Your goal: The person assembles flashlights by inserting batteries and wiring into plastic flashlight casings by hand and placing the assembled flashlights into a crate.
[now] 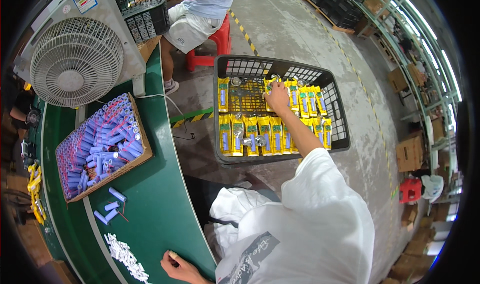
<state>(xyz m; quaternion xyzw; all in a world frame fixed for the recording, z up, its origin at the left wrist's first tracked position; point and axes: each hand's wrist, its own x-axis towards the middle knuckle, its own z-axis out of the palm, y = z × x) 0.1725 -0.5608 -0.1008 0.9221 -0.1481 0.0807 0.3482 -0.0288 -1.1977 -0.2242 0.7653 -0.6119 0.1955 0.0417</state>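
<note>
My right hand [278, 98] reaches into a black plastic crate [280, 160], its fingers closed at the top of a yellow casing in the back row. Two rows of such yellow casings [251, 134] fill much of the crate, each with a green circuit board and a purple battery cell; clear round domes show on some. My left hand [180, 268] rests on the green table by its near edge, fingers curled with nothing visible in them. One of its fingertips has a pale yellowish covering. Close to it lies a pile of small white pieces [125, 256].
A cardboard box [145, 156] of purple battery cells with red wires stands on the green table [162, 194], with several loose cells [117, 194] beside it. Behind it is a fan [75, 64]. A co-worker [200, 19] sits on a red stool [220, 41]. Shelving stands far right.
</note>
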